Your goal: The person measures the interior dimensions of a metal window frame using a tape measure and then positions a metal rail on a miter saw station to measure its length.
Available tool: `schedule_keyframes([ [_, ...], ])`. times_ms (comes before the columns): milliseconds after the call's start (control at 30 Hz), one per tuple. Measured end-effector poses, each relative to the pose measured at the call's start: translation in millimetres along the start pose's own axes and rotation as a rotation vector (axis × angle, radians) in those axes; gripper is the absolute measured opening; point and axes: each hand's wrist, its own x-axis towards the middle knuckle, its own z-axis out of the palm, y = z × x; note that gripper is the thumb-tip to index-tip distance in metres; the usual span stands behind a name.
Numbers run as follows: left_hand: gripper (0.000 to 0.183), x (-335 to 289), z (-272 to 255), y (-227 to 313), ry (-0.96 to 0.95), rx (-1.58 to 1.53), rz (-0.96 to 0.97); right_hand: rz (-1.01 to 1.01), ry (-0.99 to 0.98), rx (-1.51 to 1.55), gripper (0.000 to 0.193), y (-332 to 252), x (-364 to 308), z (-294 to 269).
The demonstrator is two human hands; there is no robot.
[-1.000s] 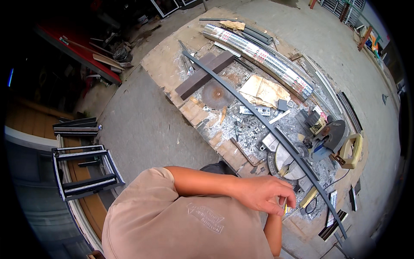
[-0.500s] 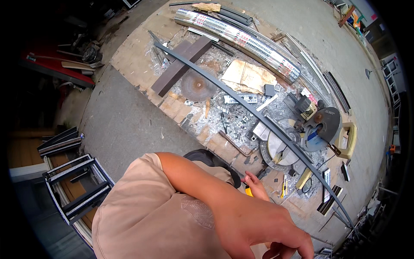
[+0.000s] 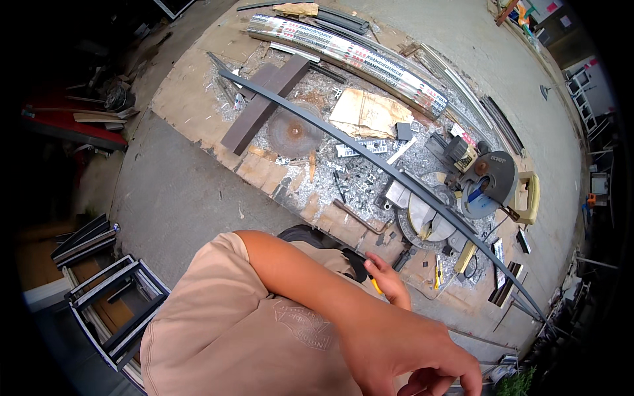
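My left arm crosses in front of my beige shirt. My left hand (image 3: 416, 356) hangs at the lower edge, back up, its fingers loosely bent and apart; nothing shows in them, though the tips are partly cut off. Beyond that forearm my right hand (image 3: 389, 280) is closed round a yellow and black tool (image 3: 377, 285), held close to my waist and mostly hidden. A long dark grey metal profile (image 3: 343, 138) lies diagonally across the worktable (image 3: 198, 86), over a brown block (image 3: 271, 102) and the base of a mitre saw (image 3: 489, 185).
Metal shavings and offcuts cover much of the table, with a loose saw blade (image 3: 295, 131), crumpled brown paper (image 3: 366, 112) and a wrapped profile bundle (image 3: 350, 56). A yellow utility knife (image 3: 438, 272) lies near the front edge. Dark frames (image 3: 119, 310) stand at left.
The view has shifted slightly, so the table appears further left. My right hand has risen a little, and more of its fingers show around the yellow and black tool.
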Motion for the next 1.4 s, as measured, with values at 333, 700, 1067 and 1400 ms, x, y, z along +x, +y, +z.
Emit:
schedule_keyframes([
  [333, 0.055, 23.9, 61.0, -44.4, 0.050, 0.037, 0.133, -0.079, -0.001, -0.038, 0.070, 51.7, -18.6, -10.2],
  [700, 0.064, 40.7, 102.8, -105.2, -0.075, -0.010, -0.112, -0.021, 0.080, 0.122, 0.072, 153.8, -81.9, 5.0],
  [1067, 0.033, 59.6, 137.1, -122.1, -0.101, 0.326, -0.148, -0.220, 0.120, 0.175, 0.072, 127.9, -86.9, -0.2],
  [1400, 0.026, -87.4, -14.5, -206.2, 0.671, 0.901, -0.538, -0.373, 0.131, 0.557, 0.080, 30.8, -119.6, 28.1],
])
